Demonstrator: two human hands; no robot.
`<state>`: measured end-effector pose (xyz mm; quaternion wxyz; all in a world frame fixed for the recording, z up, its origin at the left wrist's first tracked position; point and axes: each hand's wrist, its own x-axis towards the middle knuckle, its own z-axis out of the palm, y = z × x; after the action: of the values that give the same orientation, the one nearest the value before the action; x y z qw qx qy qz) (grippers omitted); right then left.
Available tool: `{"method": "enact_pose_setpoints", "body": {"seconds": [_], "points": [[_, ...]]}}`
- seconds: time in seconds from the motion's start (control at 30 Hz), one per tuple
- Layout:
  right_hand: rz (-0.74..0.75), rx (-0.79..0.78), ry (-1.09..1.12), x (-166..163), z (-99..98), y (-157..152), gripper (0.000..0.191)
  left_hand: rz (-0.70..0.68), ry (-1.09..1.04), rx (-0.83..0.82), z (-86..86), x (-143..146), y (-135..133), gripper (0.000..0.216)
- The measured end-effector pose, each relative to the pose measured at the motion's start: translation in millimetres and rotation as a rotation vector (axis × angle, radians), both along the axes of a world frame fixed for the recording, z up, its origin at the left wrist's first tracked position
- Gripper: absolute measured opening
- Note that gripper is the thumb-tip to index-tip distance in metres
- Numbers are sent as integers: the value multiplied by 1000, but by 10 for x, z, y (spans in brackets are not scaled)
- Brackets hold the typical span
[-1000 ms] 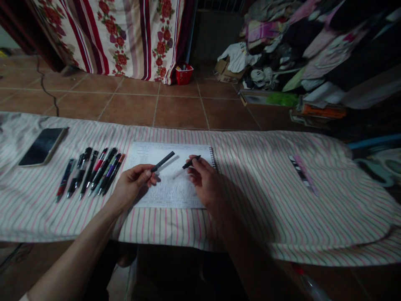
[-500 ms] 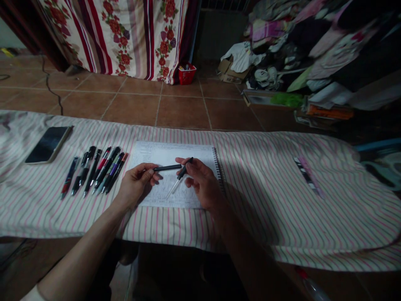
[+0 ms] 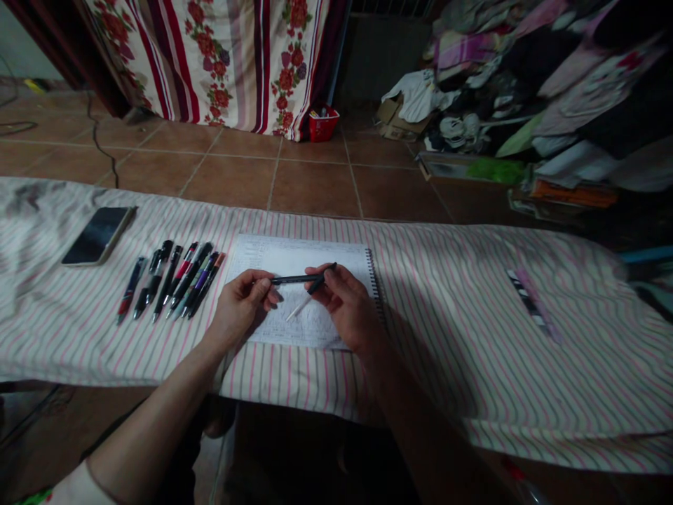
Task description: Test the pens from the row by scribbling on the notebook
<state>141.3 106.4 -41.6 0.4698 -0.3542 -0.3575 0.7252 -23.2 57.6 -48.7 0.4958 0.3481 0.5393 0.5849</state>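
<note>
Over a spiral notebook with handwriting on its page, my left hand pinches a slim black pen barrel by its left end. Between the thumb and fingers of my right hand is a black pen part with a thin, pale refill slanting down and left from it. The barrel's right end reaches the right fingertips and overlaps the black part; whether they touch I cannot tell.
Left of the notebook, several pens lie in a row, with a phone beyond them. Two slim patterned items lie at the right on the striped cloth. A red basket stands on the tiled floor.
My hands have come slightly closer together, and the barrel's right end now overlaps the part in my right hand. The whole view has shifted a little.
</note>
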Motion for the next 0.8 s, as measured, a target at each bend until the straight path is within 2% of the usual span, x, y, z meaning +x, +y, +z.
{"method": "enact_pose_setpoints", "body": {"seconds": [0.2,0.8], "points": [[-26,-38,17,-33,-23,14,18,35,27,-12,48,15,-12,19],[-29,-92,18,-123,-20,-2,19,95,-25,5,32,-93,-31,21]]}}
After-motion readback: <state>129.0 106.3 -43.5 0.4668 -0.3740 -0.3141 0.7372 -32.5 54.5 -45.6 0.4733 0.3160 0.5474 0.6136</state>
